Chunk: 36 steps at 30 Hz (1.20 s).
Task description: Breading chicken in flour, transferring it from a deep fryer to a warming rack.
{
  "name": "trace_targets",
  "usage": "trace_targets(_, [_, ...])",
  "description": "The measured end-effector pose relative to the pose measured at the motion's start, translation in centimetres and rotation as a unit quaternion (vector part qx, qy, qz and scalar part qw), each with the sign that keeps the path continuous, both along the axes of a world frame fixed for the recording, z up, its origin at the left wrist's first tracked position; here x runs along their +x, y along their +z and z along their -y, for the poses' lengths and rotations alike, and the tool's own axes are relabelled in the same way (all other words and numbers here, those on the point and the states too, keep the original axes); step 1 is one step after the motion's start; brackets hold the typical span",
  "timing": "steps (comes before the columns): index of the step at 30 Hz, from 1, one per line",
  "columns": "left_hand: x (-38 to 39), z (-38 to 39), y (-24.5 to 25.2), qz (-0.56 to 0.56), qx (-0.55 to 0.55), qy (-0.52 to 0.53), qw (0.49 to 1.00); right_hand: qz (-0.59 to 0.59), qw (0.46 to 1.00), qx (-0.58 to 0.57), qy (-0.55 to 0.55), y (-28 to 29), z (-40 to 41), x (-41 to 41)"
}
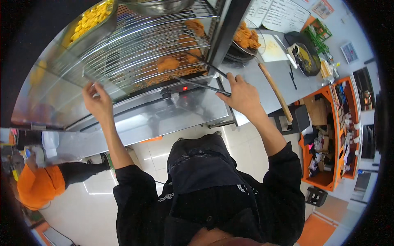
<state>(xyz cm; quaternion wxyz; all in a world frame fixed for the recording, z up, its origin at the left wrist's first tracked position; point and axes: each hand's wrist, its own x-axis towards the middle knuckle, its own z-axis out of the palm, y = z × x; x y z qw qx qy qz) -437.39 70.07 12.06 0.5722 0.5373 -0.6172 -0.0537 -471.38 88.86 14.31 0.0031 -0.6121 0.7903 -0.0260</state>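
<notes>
My right hand [243, 95] grips a pair of dark metal tongs [206, 87]. The tongs' arms are spread and reach into a heated display cabinet, over its wire rack [147, 40]. One tip is close to a fried breaded piece [167, 63], and the other is by another fried piece [193, 56] on the right. Farther back on that side sits a further fried piece [195, 27]. My left hand [99, 103] is raised at the front of the cabinet, fingers curled beside a clear pane [104, 81]; whether it holds the pane's edge is unclear.
A metal pan of yellow food [92, 21] stands upper left. On the right counter are fried chicken in a wire strainer [246, 37] with a wooden handle [275, 92], a white cutting board [272, 47] and a black tray [304, 55]. A person in orange [43, 186] is at left.
</notes>
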Motion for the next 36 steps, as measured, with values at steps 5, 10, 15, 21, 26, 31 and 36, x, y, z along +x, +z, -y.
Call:
trace_targets(5, [0.5,0.7,-1.6,-0.02,-0.016,0.019,0.999,0.063,0.998,-0.015,0.026,0.2,-4.5,-3.2])
trace_targets(10, [-1.8,-1.6,-1.2,-0.034,-0.001,0.048,0.998,0.218,0.976,-0.028,-0.009,2.4,-11.5,-11.5])
trace_targets(15, [-11.0,-6.8,-5.3,-0.002,-0.021,0.041,0.999,0.138,0.982,-0.022,-0.128,1.7,-8.4,-21.9])
trace_targets(21, [-34.3,-21.4,-15.1,-0.05,0.488,-0.57,0.659,-0.071,0.993,-0.018,-0.094,-5.5,3.8,-27.9])
trace_targets(26, [-45.5,-26.8,-13.6,-0.187,0.685,-0.618,0.338,-0.221,0.974,-0.044,-0.002,-7.9,7.3,-32.4])
trace_targets(31, [-49.3,-27.8,-13.3,-0.276,0.641,-0.643,0.315,-0.177,0.984,0.01,0.026,-5.7,8.3,-34.1])
trace_targets(36, [-49.3,-28.2,-14.1,-0.275,0.634,-0.636,0.342,-0.225,0.971,0.004,0.08,-4.7,9.3,-35.3])
